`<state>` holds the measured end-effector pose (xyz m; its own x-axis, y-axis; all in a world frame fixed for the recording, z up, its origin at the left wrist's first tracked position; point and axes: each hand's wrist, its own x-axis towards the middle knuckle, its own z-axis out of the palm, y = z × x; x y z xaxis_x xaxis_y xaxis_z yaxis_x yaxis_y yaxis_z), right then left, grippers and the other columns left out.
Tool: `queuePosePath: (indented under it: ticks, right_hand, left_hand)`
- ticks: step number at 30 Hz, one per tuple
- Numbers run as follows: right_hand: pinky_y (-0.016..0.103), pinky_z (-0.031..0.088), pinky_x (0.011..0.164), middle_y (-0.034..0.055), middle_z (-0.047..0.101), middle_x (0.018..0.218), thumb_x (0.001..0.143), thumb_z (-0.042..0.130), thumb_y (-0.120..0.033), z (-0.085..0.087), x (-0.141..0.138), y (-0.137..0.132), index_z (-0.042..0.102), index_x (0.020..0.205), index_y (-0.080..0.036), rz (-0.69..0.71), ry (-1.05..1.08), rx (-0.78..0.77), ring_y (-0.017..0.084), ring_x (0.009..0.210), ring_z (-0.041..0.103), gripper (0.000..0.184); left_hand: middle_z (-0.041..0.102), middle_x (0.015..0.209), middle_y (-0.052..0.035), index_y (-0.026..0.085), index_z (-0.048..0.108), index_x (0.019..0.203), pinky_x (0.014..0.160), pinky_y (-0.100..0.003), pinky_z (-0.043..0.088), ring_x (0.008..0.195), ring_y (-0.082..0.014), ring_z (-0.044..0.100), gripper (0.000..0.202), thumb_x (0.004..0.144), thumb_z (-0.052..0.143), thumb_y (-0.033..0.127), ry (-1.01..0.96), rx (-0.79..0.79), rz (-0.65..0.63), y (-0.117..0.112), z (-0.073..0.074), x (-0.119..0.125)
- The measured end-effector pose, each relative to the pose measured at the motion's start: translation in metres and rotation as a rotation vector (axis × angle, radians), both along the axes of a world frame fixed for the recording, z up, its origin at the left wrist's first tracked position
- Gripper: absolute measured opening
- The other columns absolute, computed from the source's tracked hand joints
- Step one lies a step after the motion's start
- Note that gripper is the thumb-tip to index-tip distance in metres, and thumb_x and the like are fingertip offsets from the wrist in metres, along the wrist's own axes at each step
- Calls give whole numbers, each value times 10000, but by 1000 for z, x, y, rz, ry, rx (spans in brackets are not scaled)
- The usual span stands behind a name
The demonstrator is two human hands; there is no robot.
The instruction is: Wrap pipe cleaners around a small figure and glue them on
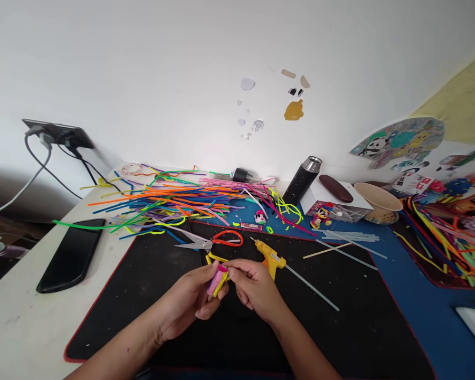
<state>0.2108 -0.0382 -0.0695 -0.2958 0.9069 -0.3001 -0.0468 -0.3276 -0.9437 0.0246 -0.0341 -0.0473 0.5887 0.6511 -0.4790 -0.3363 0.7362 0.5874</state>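
Between the fingers of my left hand (192, 295) is a small pink, purple and yellow pipe-cleaner piece (217, 281), shaped like a short tube. My right hand (257, 290) pinches a yellow pipe cleaner (216, 257) at the upper right of that piece; its free length bends away behind the fingers. Just beyond my hands lie red-handled scissors (211, 243), blades pointing left. A yellow glue gun (269, 257) rests right behind my right hand, a long translucent glue stick (312, 287) sticking out of its back.
A black mat (142, 295) covers the desk front. Heaped pipe cleaners (174, 198) spread along the wall. At left lies a black phone (71, 256). Behind stand a black thermos (303, 179) and a bowl (378, 200); loose glue sticks (352, 236) and more pipe cleaners (439, 237) lie right.
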Motion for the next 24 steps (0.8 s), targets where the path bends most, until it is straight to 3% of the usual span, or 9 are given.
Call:
queuePosePath:
  ticks: [7, 13, 17, 20, 24]
  right_hand:
    - [185, 218, 331, -96, 444, 408, 900, 677, -587, 4, 1, 2, 780, 1188, -88, -21, -64, -2, 65, 314, 321, 585]
    - [191, 233, 362, -81, 463, 448, 910, 655, -526, 7, -2, 4, 800, 1113, -111, -28, -148, 34, 74, 354, 363, 484]
    - [202, 252, 388, -62, 497, 495, 928, 642, -489, 6, -5, 4, 810, 1077, -133, -26, -190, 71, 75, 380, 379, 421]
    - [210, 274, 405, -49, 526, 536, 944, 628, -483, 6, -6, 3, 811, 1073, -145, -23, -204, 85, 80, 399, 394, 405]
    - [214, 277, 417, -46, 540, 557, 955, 625, -474, 6, -7, 1, 808, 1068, -155, -4, -219, 107, 82, 413, 402, 385]
  left_hand:
    - [619, 822, -27, 150, 633, 921, 493, -243, 212, 505, -63, 410, 503, 909, 661, 652, 76, 144, -57, 2, 4, -5]
    - [597, 874, -7, 174, 645, 1046, 581, -258, 343, 646, -122, 464, 492, 908, 673, 645, 384, 432, -196, 3, 10, -13]
    - [684, 1058, -54, 208, 647, 1169, 805, -306, 449, 920, -221, 578, 445, 902, 718, 557, 590, 635, -179, 0, 10, -14]
    - [720, 1023, -59, 214, 672, 1090, 841, -335, 460, 933, -264, 612, 354, 874, 746, 484, 737, 687, -161, -2, 9, -11]
    - [725, 896, -54, 230, 672, 926, 771, -314, 464, 862, -269, 638, 189, 881, 722, 407, 742, 739, -80, -4, 5, -8]
